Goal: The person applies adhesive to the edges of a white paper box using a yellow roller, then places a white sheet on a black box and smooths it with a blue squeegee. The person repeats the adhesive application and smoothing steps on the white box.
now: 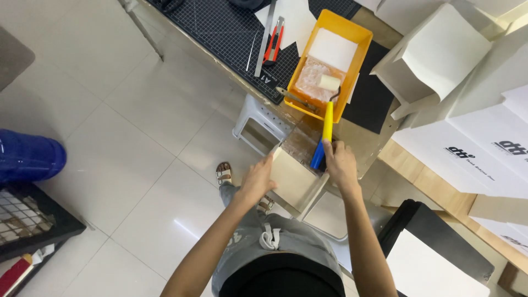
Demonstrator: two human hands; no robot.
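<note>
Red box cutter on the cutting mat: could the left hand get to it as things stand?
Probably yes. The left hand only rests on the small cardboard box, and the path to the red box cutter looks unobstructed, though it lies far across the table.

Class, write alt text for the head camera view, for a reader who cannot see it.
Seen from above, a person's right hand grips a yellow-and-blue paint roller reaching into a yellow tray on a workbench, while the left hand steadies a beige box.

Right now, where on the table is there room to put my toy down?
There is bare black cutting mat left of the steel ruler. Around the yellow plastic tray and white folded boxes it is crowded.
</note>
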